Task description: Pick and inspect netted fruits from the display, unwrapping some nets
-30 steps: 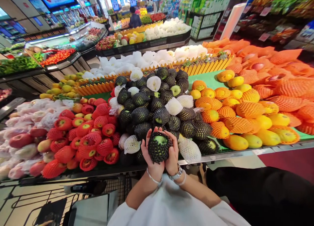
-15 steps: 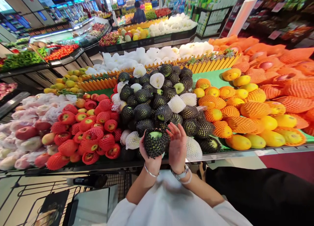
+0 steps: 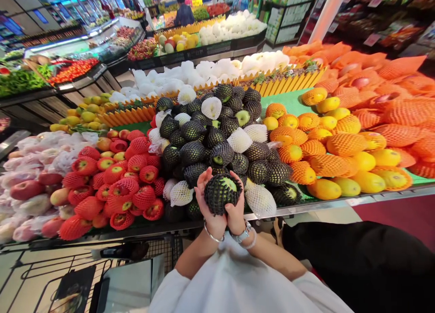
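A round green fruit [image 3: 222, 194] in a black foam net sits between my two hands in front of the display. My left hand [image 3: 206, 202] cups its left side, with the fingers rising behind it. On the other side, my right hand [image 3: 238, 208] wraps the fruit, its thumb lying across the front of the net. Directly beyond is a heap of similar fruits in black nets [image 3: 193, 153], with a few in white nets [image 3: 239, 139] among them. A white-netted fruit [image 3: 260, 199] lies just right of my right hand.
Red-netted apples [image 3: 131, 186] lie to the left, yellow fruits in orange nets [image 3: 316, 161] to the right. A metal edge [image 3: 306, 209] fronts the display. A wire shopping cart [image 3: 44, 276] stands below left. A person [image 3: 184, 12] is at a far stand.
My right hand, held open beside the fruit before, has closed onto its right side. The fruit has shifted slightly right and tilted. The view has swung a little.
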Demonstrator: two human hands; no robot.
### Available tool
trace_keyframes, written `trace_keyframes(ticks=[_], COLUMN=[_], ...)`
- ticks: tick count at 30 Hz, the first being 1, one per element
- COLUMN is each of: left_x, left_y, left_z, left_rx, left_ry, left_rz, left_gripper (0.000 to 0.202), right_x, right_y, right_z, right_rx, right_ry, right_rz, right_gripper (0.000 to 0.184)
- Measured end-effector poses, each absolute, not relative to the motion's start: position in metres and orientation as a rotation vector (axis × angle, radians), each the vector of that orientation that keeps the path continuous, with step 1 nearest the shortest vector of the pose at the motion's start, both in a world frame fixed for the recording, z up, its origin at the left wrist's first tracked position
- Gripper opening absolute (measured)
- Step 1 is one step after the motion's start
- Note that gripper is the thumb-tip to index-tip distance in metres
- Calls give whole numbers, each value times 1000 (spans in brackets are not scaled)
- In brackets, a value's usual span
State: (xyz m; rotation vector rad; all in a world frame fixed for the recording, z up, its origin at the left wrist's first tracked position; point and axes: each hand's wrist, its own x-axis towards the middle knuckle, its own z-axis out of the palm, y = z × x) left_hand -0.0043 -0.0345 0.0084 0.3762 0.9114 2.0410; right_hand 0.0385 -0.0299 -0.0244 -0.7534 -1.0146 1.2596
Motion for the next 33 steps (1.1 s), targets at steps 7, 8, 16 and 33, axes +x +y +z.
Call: trace_keyframes(ticks=[7,8,16,33], left_x=[-48,-57,-44,-55], left_y=[-26,-26,-27,-45], left_z=[26,32,28,16], left_rx=[642,720,1171,1169], left_ry=[951,956,1228,1087], left_rz=[1927,1933,1671,1452], left_gripper=[52,51,45,90], right_x=[62,65,68,65], right_y=[-1,1,-4,-1], right_z=[-30,-27,-8,10], right_rx=[-801,-790,-729,-697], right_ry=[-1181,-1227,-1452,-1337], right_rz=[1154,1126,1080,1201], right_gripper=[93,91,104,96])
